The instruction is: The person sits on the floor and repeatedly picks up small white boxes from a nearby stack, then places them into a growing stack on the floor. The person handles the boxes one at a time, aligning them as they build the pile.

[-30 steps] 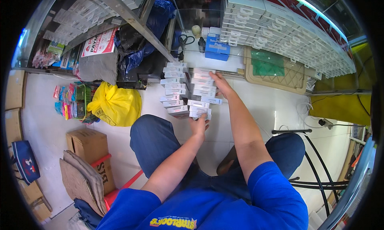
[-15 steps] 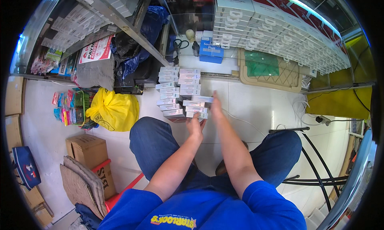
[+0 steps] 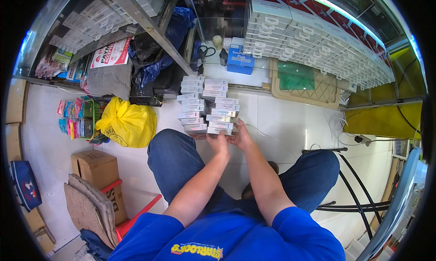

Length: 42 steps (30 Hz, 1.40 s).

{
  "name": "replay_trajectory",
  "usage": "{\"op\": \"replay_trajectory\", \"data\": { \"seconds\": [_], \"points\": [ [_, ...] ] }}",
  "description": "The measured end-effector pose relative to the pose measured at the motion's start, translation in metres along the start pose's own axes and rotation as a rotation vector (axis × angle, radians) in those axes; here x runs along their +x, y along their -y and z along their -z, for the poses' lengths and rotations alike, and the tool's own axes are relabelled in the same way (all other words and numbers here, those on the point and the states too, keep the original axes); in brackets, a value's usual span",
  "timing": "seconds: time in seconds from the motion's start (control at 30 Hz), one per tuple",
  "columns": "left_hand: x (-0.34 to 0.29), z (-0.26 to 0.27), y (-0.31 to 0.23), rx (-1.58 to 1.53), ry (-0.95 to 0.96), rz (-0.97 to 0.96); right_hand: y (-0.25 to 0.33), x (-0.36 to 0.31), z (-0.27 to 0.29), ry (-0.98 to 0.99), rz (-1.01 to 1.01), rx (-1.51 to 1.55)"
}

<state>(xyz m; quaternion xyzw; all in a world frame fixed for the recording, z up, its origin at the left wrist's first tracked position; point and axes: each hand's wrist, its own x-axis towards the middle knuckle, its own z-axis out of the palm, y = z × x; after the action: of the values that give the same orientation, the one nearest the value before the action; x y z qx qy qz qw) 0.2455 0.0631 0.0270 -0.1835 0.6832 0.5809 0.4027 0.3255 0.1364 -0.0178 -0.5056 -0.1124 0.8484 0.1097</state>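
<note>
White tile for a floor [image 3: 277, 111], glossy, bright to the right of the hands. Beyond it, a metal-framed showcase [image 3: 154, 27]; inside, to the right, a big block of flat white boxes [image 3: 313, 38] with clear hanging tabs. At the foot of that block, a tan panel [image 3: 290, 95] with a diamond pattern. Over to the left, on the floor, a brown carton [image 3: 95, 165], and farther off a bulging yellow bag [image 3: 129, 120].

Between the knees and the showcase, also on the floor, two rows of small white boxes: left row [image 3: 192, 102] fairly straight, right row [image 3: 222, 111] staggered, with its middle boxes offset to the right and a narrow gap between the rows. Both hands at the near end of the right row, close together. Left hand [image 3: 219, 143]: thumb against the nearest box, other fingers mostly hidden; cannot tell whether clamped. Right hand [image 3: 243, 137]: fingers apart, up along the right-hand ends of the nearest boxes; cannot tell how firm the hold. On the showcase's white base, a bright blue box [image 3: 240, 59]; to its left, dark-handled scissors [image 3: 208, 52].
</note>
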Motion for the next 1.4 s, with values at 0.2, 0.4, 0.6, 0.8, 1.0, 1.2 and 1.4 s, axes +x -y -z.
{"op": "replay_trajectory", "data": {
  "seconds": [0.2, 0.4, 0.6, 0.8, 1.0, 1.2, 1.4],
  "points": [
    [0.000, 0.002, -0.013, 0.055, -0.040, -0.046, 0.006, 0.031, 0.014, -0.139, -0.090, -0.109],
    [-0.015, -0.003, -0.025, 0.113, -0.027, -0.036, 0.025, 0.051, -0.021, -0.175, 0.199, -0.116],
    [0.011, 0.008, 0.007, 0.064, -0.027, -0.027, 0.028, 0.023, -0.018, -0.327, 0.240, -0.226],
    [0.006, 0.009, 0.016, 0.195, -0.111, 0.080, 0.027, 0.005, 0.010, -0.593, 0.326, -0.253],
    [-0.057, 0.004, -0.009, 0.314, 0.136, 0.225, 0.115, -0.053, -0.028, -0.755, 1.171, -0.548],
    [-0.050, -0.013, -0.031, 0.262, 0.246, 0.049, 0.248, -0.174, -0.078, -0.607, 1.704, -0.923],
    [-0.074, 0.018, -0.013, 0.386, 0.266, 0.131, 0.220, -0.208, -0.058, -0.489, 1.670, -1.112]
  ]
}}
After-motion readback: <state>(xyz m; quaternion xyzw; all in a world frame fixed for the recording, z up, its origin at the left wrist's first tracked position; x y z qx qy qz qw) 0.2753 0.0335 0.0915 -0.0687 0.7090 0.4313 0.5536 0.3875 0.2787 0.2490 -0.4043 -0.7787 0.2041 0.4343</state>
